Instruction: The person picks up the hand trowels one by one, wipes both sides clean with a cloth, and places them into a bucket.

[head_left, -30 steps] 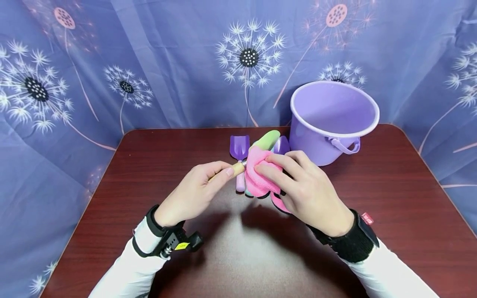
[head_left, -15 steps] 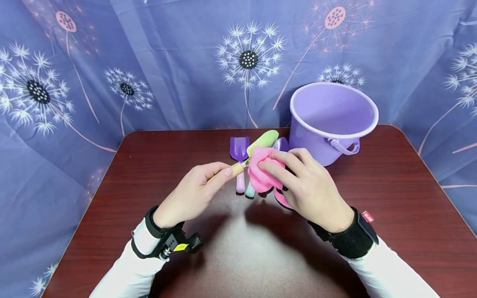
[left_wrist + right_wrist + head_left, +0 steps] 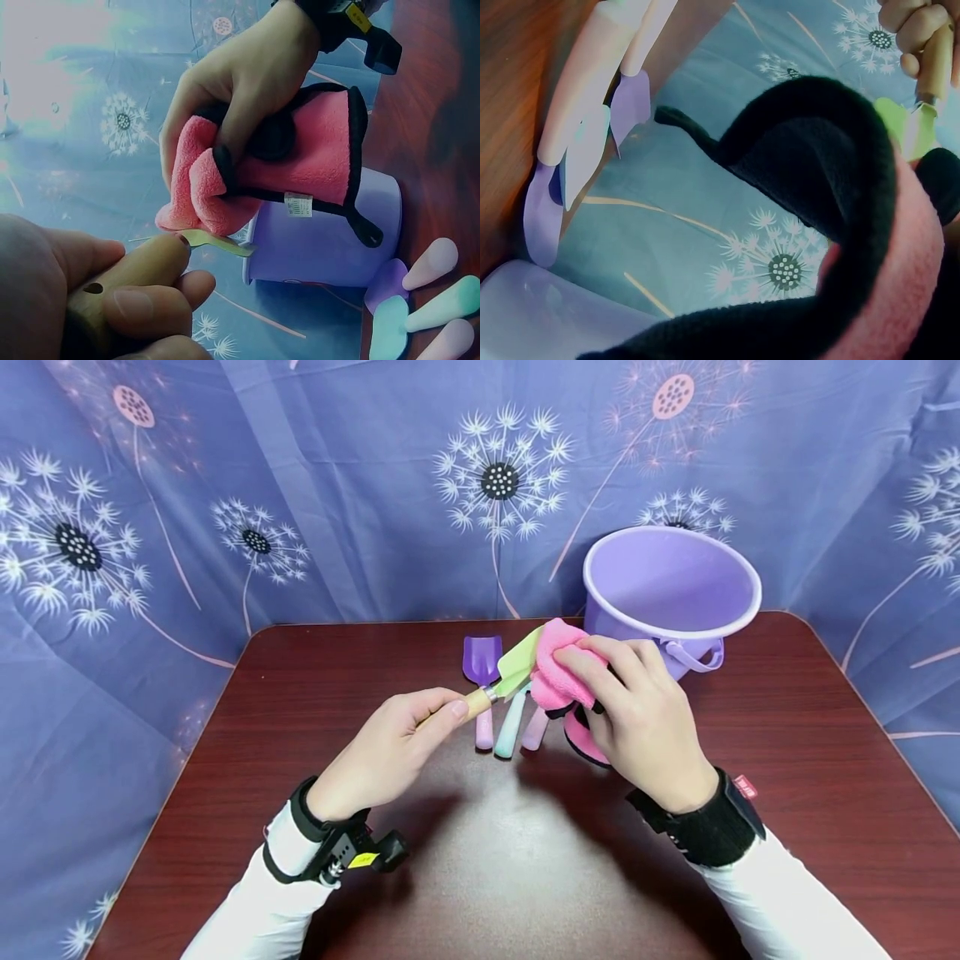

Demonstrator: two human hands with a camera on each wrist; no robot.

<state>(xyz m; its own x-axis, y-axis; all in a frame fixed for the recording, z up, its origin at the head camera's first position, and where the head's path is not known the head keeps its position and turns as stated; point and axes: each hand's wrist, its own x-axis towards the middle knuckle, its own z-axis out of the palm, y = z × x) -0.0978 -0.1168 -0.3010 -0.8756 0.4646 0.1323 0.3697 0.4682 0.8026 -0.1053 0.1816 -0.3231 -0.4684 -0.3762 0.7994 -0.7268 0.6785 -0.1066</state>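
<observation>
In the head view my left hand point(image 3: 386, 747) grips the wooden handle of a small garden trowel point(image 3: 480, 700). The trowel's light green blade point(image 3: 517, 662) points up and to the right, above the table. My right hand point(image 3: 648, 722) pinches a folded pink cloth point(image 3: 558, 664) with black trim around the blade's outer part, hiding the tip. From the left wrist view, the cloth point(image 3: 300, 157) hangs in a loose fold with a white label, and the blade point(image 3: 217, 241) shows just below it. The right wrist view is mostly filled by the cloth's black edging point(image 3: 877, 165).
Behind the hands lie a purple shovel point(image 3: 482, 658), a tool with a mint handle point(image 3: 510, 727) and one with a pink handle point(image 3: 535, 729). A purple bucket point(image 3: 630, 610) stands at the back right of the brown table point(image 3: 337, 668), before a dandelion-print curtain point(image 3: 375, 485).
My right hand has slid the cloth up and right along the blade toward its tip, baring the part near the handle. The tool handles behind are uncovered. My left hand stays put.
</observation>
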